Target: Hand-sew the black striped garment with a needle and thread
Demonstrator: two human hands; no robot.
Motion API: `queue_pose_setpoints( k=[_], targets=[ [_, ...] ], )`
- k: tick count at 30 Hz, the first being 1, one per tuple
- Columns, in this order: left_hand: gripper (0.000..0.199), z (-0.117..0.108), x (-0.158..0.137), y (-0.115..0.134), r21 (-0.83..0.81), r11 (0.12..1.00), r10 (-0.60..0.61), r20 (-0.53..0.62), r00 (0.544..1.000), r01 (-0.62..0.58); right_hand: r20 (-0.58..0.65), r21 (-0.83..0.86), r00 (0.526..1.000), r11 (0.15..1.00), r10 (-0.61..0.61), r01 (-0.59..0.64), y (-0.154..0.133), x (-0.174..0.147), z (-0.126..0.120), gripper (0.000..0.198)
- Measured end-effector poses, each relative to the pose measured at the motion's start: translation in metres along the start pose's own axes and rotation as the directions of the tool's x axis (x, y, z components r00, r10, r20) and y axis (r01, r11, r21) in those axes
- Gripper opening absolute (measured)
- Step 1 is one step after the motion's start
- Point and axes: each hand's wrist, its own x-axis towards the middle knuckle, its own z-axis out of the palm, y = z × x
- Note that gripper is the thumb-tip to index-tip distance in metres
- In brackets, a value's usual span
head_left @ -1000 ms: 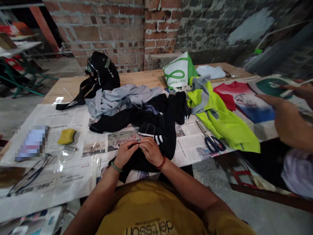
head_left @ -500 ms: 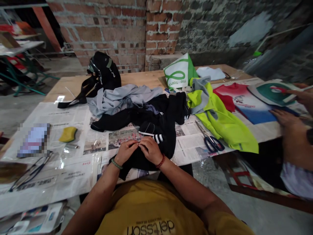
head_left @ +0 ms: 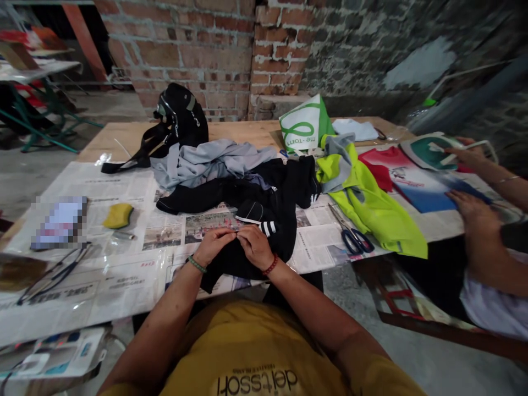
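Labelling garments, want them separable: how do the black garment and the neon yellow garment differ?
Colour: the black garment has white stripes; the neon yellow garment has grey parts.
Contact: the left hand and right hand are at the black garment; neither touches the neon yellow garment.
Shared: both lie rumpled on the newspaper-covered table.

Black garment: matt cloth. Grey garment: matt cloth, wrinkled. Neon garment: smooth fabric, slight sheen. Surface: bare smooth wood at back; newspaper elsewhere, glossy like clear film on top. Scissors: metal blades, plastic-looking handles. Brick wall: rough, matt.
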Motion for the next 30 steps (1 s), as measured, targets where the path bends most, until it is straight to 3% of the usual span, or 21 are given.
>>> queue_pose_setpoints(
  k=[4, 11, 24, 30],
  targets=[
    [0.028, -0.0013, -0.0012, 0.0005, -0.001, 0.999, -0.047, 0.044, 0.998, 0.047, 0.019, 0.012, 1.000, 1.000, -0.005, 0.005, -0.0005, -0.0005, -0.0004, 0.013],
    [0.030, -0.0009, -0.0016, -0.0017, 0.129, 0.992, -0.021, 0.083, 0.996, 0.011, -0.023, -0.012, 0.995, 0.995, -0.098, 0.098, 0.0002, -0.0011, 0.0001, 0.011],
    [0.025, 0.0023, -0.0023, 0.0008, -0.015, 0.996, -0.089, 0.010, 0.996, 0.089, 0.016, -0.065, 0.997, 0.995, -0.073, 0.074, -0.0002, -0.0007, -0.0009, 0.016],
    [0.024, 0.0034, -0.0045, -0.0006, -0.106, 0.987, -0.123, -0.022, 0.992, 0.120, -0.062, -0.025, 0.995, 0.997, -0.078, 0.076, 0.0002, -0.0009, -0.0005, 0.010]
  ],
)
